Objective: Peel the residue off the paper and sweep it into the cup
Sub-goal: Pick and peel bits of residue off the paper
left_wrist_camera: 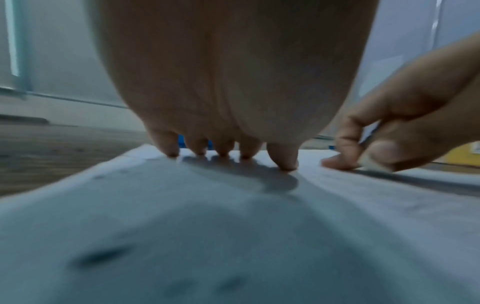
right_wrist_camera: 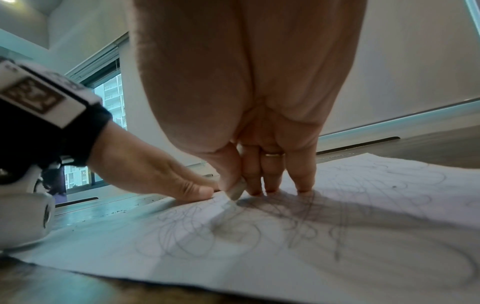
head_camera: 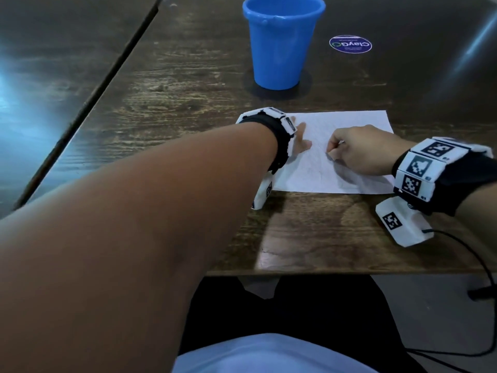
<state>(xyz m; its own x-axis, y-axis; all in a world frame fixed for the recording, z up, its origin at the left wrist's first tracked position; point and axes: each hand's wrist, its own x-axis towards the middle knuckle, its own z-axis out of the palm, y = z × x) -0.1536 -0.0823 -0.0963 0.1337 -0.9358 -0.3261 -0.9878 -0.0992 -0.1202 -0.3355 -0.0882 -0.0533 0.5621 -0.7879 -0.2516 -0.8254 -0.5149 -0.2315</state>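
Note:
A white paper (head_camera: 349,122) covered in faint pencil scribbles lies flat on the dark wooden table, in front of an upright, open blue cup (head_camera: 279,44). My left hand (head_camera: 301,138) presses its straight fingertips (left_wrist_camera: 223,154) onto the paper's left part. My right hand (head_camera: 336,152) is curled over the middle of the sheet and pinches a small whitish eraser (right_wrist_camera: 237,192) between thumb and fingers, its tip against the paper (right_wrist_camera: 311,246). The eraser (left_wrist_camera: 374,164) also shows in the left wrist view. Tiny dark specks (right_wrist_camera: 116,211) lie on the table beside the sheet.
A round dark sticker (head_camera: 350,44) lies on the table to the right of the cup. A seam (head_camera: 107,84) between tabletops runs diagonally at the left. The table's front edge (head_camera: 295,273) is near my lap. A black cable (head_camera: 470,251) hangs at the right.

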